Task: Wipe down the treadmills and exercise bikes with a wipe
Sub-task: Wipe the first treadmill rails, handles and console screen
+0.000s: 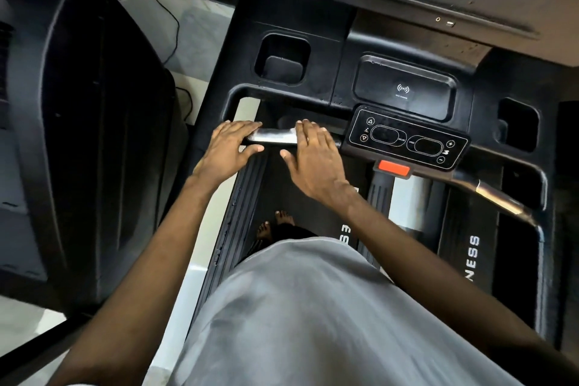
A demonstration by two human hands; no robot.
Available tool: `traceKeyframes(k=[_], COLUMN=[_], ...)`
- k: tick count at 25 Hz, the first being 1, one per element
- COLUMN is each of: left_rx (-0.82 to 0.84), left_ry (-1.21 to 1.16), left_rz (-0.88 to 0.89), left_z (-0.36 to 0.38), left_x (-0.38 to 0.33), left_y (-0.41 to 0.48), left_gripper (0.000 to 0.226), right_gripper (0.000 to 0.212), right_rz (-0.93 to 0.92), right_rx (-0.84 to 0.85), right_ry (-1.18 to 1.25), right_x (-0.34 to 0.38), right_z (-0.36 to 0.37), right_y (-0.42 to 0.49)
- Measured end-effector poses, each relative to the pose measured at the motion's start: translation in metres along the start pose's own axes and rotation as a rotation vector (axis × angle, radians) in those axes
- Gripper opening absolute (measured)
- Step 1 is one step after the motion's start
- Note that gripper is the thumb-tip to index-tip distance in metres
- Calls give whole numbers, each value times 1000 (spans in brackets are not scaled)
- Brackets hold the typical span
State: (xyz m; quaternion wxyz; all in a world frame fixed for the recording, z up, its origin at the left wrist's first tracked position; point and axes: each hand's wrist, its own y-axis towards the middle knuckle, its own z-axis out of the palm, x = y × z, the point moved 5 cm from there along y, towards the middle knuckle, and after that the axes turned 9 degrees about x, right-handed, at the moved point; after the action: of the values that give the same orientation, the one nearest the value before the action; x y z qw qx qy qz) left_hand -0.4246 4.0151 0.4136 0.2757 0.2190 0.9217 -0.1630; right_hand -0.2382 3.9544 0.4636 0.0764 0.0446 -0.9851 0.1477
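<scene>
I stand on a black treadmill (pixel 291 84) and look down at its console. A silver handlebar grip (pixel 272 137) runs across just left of the control panel (pixel 405 139). My left hand (pixel 230 147) lies on the grip's left end with fingers straight and thumb spread. My right hand (pixel 313 157) lies flat over the grip's right end, fingers extended. No wipe shows in either hand.
A red safety key (pixel 393 168) sits below the control panel. A second silver grip (pixel 501 199) extends at the right. Cup holders (pixel 282 59) and a phone pad (pixel 404 89) lie beyond. Another black machine (pixel 78 135) stands at the left, with cables on the floor.
</scene>
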Motion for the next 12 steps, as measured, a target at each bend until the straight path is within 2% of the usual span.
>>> traceKeyframes(k=[6,12], left_rx=[-48,-32], left_ry=[-36,-38], left_rz=[-8,22], left_z=[0,-2], left_x=[0,1], left_y=[-1,0], left_gripper=[54,55], right_gripper=[39,29], right_rz=[-165,-128], right_rx=[-242,-401], right_ry=[215,354], right_x=[-50,-96], right_z=[-7,-13], right_y=[-28,-53])
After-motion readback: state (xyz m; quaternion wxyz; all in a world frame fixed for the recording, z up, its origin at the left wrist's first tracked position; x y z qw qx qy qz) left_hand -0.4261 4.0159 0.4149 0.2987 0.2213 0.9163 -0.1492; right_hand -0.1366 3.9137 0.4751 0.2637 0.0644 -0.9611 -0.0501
